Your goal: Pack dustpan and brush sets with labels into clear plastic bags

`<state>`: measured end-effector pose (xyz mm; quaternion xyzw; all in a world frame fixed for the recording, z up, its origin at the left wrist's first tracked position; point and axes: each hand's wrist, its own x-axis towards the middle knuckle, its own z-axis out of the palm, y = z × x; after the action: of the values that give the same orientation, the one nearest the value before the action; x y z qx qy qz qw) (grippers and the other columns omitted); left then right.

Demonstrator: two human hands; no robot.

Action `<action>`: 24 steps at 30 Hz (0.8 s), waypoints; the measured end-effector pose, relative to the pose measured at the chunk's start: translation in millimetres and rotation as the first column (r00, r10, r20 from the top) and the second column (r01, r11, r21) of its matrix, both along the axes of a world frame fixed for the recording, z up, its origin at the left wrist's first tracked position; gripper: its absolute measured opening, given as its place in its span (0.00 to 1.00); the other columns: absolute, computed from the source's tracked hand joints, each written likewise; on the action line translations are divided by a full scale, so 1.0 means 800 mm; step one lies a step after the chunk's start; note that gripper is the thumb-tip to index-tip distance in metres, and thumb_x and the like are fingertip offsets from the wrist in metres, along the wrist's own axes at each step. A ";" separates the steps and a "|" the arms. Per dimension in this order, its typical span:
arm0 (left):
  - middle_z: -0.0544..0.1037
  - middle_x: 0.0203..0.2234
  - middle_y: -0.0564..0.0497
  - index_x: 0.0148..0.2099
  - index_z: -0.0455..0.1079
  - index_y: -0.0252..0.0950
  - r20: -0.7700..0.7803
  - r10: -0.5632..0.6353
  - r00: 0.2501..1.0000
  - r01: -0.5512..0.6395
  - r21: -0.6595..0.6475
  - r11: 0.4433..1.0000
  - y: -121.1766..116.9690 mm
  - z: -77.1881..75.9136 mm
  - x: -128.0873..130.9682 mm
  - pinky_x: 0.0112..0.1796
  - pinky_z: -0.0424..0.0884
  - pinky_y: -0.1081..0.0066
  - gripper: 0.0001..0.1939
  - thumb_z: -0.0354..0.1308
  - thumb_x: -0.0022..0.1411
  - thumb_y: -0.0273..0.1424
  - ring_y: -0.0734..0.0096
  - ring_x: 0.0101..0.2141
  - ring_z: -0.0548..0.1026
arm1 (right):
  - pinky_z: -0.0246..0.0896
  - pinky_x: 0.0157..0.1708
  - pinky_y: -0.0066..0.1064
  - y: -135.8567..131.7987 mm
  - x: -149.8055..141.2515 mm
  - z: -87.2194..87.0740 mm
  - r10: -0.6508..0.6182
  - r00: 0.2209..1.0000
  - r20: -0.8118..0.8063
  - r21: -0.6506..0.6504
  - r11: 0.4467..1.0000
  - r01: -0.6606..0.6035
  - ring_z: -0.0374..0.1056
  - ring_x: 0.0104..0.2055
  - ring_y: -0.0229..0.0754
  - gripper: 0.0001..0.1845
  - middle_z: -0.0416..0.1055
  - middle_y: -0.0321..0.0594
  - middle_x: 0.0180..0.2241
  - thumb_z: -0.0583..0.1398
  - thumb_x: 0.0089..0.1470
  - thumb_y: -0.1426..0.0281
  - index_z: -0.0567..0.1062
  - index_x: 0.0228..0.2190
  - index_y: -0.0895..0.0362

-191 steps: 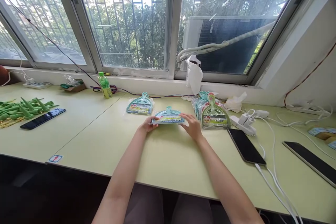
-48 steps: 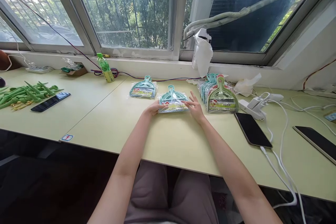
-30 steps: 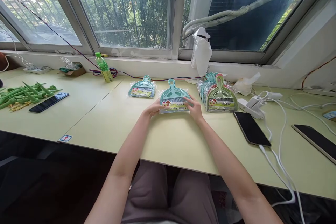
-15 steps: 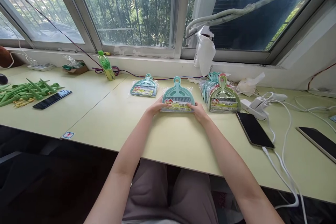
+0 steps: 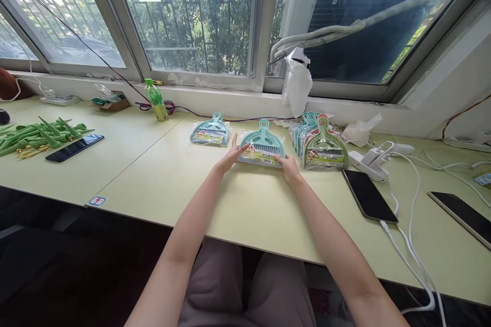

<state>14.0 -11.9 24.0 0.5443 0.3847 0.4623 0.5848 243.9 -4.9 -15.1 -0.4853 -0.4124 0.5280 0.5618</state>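
Left hand (image 5: 227, 158) has just splayed, index raised, thumb by the left edge of the bagged turquoise dustpan-and-brush set (image 5: 263, 138); hidden fingers' hold, can't tell. Right hand (image 5: 290, 167) grasps its lower right corner. Set now slants down rightward, mid-table (image 5: 245, 209), nearer back edge; likely a regrip.

The pale green table (image 5: 245, 209) (a seam (image 5: 140, 157) crosses it) bears, from left, greens (image 5: 44, 135) beside a dark phone (image 5: 74, 148), a box (image 5: 116, 104), a bottle (image 5: 156, 103), a bagged dustpan (image 5: 210, 132), a dustpan stack (image 5: 324, 149), a power strip (image 5: 369, 165), a wired phone (image 5: 370, 195), white cables (image 5: 413, 204) and another phone (image 5: 462, 217).
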 end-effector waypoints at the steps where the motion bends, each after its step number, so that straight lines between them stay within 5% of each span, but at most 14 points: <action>1: 0.64 0.59 0.44 0.66 0.49 0.50 0.005 -0.012 1.000 0.012 0.018 1.000 -0.001 0.002 0.000 0.47 0.71 0.59 0.43 0.63 0.53 0.47 0.55 0.57 0.65 | 0.72 0.32 0.33 0.000 0.000 -0.001 -0.016 1.000 -0.007 -0.003 1.000 0.016 0.73 0.37 0.47 0.15 0.76 0.41 0.32 0.66 0.39 0.66 0.73 0.31 0.57; 7: 0.71 0.50 0.44 0.46 0.70 0.37 -0.106 -0.033 0.994 0.048 0.144 0.988 0.000 -0.007 0.009 0.48 0.71 0.59 0.25 0.70 0.45 0.38 0.62 0.46 0.73 | 0.73 0.33 0.35 0.003 -0.002 -0.004 -0.084 0.996 -0.033 -0.006 0.996 0.084 0.73 0.38 0.48 0.13 0.76 0.41 0.31 0.65 0.39 0.68 0.73 0.31 0.56; 10: 0.73 0.44 0.45 0.33 0.69 0.33 -0.136 0.056 0.989 -0.042 0.100 0.994 0.009 -0.023 0.016 0.41 0.74 0.60 0.19 0.70 0.44 0.39 0.65 0.40 0.73 | 0.73 0.34 0.37 0.005 -0.002 -0.005 -0.061 0.998 -0.019 -0.014 0.998 0.061 0.74 0.37 0.48 0.12 0.76 0.41 0.31 0.66 0.38 0.69 0.74 0.30 0.56; 14: 0.72 0.41 0.46 0.31 0.67 0.33 -0.143 0.132 0.981 -0.124 0.065 0.990 0.018 -0.034 0.021 0.35 0.76 0.62 0.17 0.68 0.47 0.39 0.68 0.34 0.72 | 0.72 0.35 0.37 0.009 -0.002 -0.010 -0.045 0.996 0.075 0.004 0.999 0.045 0.74 0.38 0.49 0.16 0.76 0.43 0.33 0.66 0.38 0.65 0.74 0.32 0.57; 19: 0.72 0.36 0.49 0.40 0.67 0.37 -0.183 0.195 0.964 -0.181 0.090 0.979 0.015 -0.032 0.017 0.32 0.76 0.62 0.19 0.66 0.50 0.41 0.74 0.25 0.71 | 0.71 0.38 0.38 0.014 -0.002 -0.017 -0.024 0.991 0.135 0.038 0.999 0.019 0.72 0.41 0.51 0.24 0.76 0.45 0.35 0.67 0.34 0.60 0.74 0.35 0.59; 24: 0.72 0.36 0.51 0.63 0.49 0.48 -0.244 0.240 0.939 -0.221 0.104 0.970 0.013 -0.032 0.013 0.29 0.74 0.62 0.41 0.65 0.51 0.41 0.74 0.19 0.70 | 0.70 0.37 0.38 0.017 -0.002 -0.020 -0.023 0.984 0.177 0.046 0.999 0.015 0.72 0.40 0.50 0.27 0.76 0.43 0.34 0.67 0.31 0.57 0.75 0.35 0.58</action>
<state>24.8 -1.3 -1.6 0.5719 0.5003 0.4678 0.4515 242.7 8.8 -31.2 -0.5216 -0.4681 0.4680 0.5383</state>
